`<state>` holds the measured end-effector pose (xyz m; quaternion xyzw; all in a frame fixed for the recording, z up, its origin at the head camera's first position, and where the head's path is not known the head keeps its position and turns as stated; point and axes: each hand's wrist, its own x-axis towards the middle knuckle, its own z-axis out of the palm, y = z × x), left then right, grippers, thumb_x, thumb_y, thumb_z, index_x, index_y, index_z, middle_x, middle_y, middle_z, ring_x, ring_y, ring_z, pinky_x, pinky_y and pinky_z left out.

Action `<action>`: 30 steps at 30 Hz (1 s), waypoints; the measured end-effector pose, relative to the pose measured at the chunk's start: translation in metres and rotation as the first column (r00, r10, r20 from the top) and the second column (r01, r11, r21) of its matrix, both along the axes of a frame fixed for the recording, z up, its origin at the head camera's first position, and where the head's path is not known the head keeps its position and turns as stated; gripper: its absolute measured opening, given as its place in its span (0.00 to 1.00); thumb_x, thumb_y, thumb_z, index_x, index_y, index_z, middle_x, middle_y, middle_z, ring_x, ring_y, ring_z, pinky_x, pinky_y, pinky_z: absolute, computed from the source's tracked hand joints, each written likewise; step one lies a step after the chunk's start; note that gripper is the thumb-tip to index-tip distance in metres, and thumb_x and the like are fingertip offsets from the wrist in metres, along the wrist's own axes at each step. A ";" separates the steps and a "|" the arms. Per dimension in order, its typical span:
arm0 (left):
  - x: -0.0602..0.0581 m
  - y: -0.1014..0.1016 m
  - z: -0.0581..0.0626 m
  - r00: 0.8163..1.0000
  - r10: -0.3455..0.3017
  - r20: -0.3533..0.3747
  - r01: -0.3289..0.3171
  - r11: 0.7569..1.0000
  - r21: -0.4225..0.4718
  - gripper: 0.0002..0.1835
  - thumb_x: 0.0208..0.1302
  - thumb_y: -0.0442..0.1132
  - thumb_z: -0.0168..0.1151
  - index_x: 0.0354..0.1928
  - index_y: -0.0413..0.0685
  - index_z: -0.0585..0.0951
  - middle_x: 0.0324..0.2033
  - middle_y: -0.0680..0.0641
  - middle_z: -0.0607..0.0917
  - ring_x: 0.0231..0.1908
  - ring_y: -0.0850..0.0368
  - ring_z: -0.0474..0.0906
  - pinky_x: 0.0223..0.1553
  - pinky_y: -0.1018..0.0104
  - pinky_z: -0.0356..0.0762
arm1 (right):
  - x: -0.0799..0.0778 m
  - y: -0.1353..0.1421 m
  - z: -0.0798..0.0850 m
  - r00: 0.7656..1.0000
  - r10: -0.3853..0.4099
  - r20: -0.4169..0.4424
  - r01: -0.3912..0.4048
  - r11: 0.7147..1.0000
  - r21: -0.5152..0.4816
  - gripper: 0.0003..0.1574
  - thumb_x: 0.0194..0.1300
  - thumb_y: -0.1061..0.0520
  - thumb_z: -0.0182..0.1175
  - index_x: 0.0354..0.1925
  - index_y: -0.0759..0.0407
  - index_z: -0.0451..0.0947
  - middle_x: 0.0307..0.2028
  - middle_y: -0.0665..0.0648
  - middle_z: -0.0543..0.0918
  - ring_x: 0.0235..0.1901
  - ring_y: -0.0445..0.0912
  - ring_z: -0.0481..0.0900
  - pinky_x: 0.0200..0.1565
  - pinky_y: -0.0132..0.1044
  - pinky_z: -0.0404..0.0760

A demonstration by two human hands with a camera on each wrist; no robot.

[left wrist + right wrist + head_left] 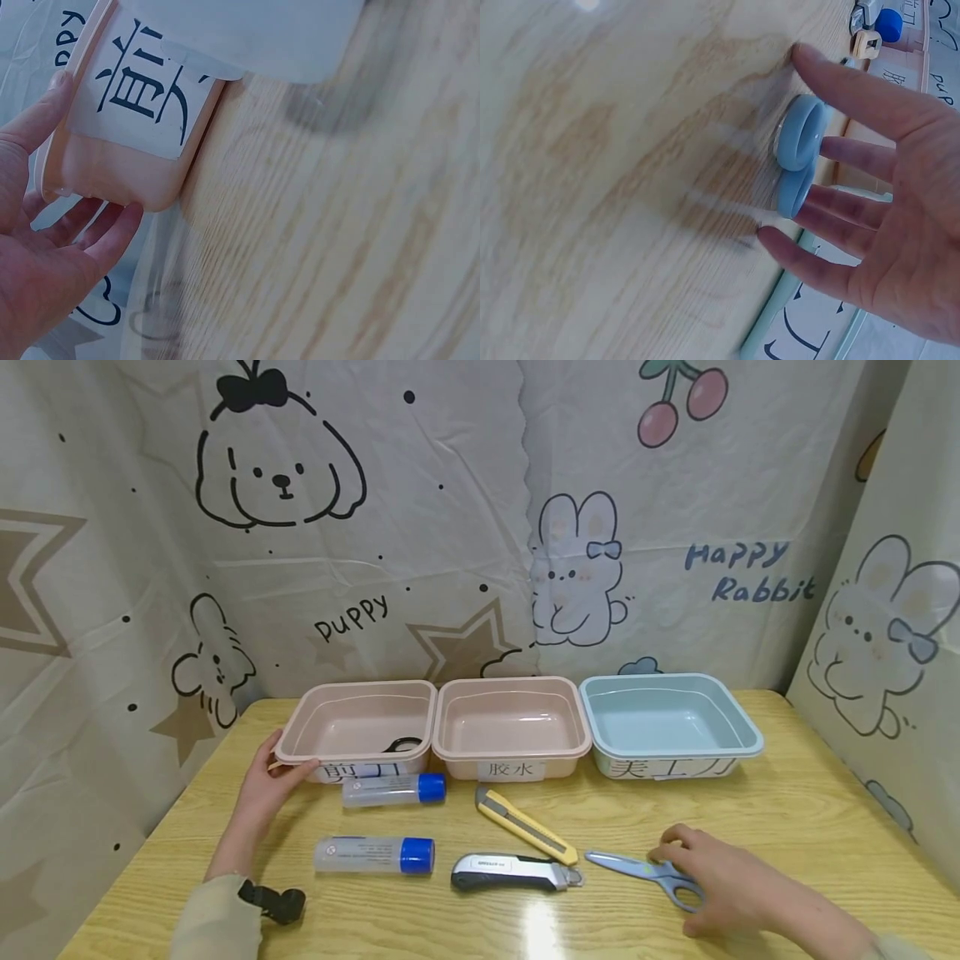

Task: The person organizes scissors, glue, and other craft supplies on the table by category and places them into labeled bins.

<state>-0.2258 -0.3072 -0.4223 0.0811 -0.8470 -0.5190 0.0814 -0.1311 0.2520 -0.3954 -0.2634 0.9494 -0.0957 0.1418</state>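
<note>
At the left pink bin (358, 686), my left hand (262, 785) holds the near left corner. Its thumb lies on the rim, and its other fingers curl against the side wall in the left wrist view. A black loop handle (407, 742) shows inside this bin. On the right, my right hand (727, 881) hovers around the handle loops of blue scissors (637, 867), fingers spread and bent loosely. In the right wrist view, the loops (801, 139) stand between the thumb and the other fingers, with no grip closed around them.
A second pink bin (513, 683) and a light blue bin (671, 682) continue the row, with labelled fronts. Before them lie two blue-capped glue bottles (382, 790) (363, 855), a yellow box cutter (525, 827) and a silver-black utility knife (510, 872). Printed cloth (450, 527) hangs behind.
</note>
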 end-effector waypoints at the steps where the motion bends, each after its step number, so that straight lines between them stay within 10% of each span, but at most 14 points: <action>1: 0.001 0.001 0.002 1.000 0.001 0.007 -0.001 1.000 0.007 0.47 0.46 0.58 0.59 0.65 0.63 0.43 0.58 0.40 0.58 0.51 0.48 0.60 0.45 0.66 0.68 | -0.001 0.000 0.000 1.000 0.008 -0.009 -0.008 1.000 -0.006 0.41 0.32 0.42 0.68 0.49 0.49 0.70 0.45 0.50 0.66 0.36 0.42 0.68 0.30 0.37 0.71; 7: 0.002 0.001 0.002 1.000 0.001 -0.008 0.000 1.000 0.019 0.47 0.47 0.56 0.59 0.65 0.61 0.43 0.57 0.40 0.58 0.52 0.48 0.60 0.46 0.65 0.68 | -0.004 0.001 -0.001 0.998 0.047 -0.028 -0.049 0.998 -0.048 0.29 0.36 0.50 0.67 0.42 0.52 0.74 0.37 0.46 0.68 0.29 0.35 0.65 0.28 0.30 0.69; 17: -0.021 -0.018 -0.032 0.999 0.019 -0.036 -0.019 1.000 -0.004 0.46 0.43 0.60 0.60 0.62 0.75 0.44 0.57 0.45 0.59 0.51 0.50 0.61 0.43 0.67 0.68 | -0.009 -0.002 0.010 0.984 0.074 -0.164 -0.083 0.995 -0.052 0.27 0.39 0.51 0.66 0.42 0.53 0.73 0.36 0.45 0.69 0.31 0.37 0.67 0.31 0.33 0.71; 30: -0.019 -0.019 -0.032 0.999 0.015 -0.039 -0.015 1.000 -0.002 0.45 0.44 0.59 0.60 0.62 0.75 0.45 0.56 0.45 0.59 0.51 0.50 0.61 0.45 0.64 0.68 | -0.022 -0.037 0.023 0.950 0.052 -0.309 -0.085 0.992 -0.094 0.30 0.39 0.49 0.66 0.45 0.51 0.72 0.40 0.48 0.70 0.36 0.40 0.71 0.38 0.37 0.74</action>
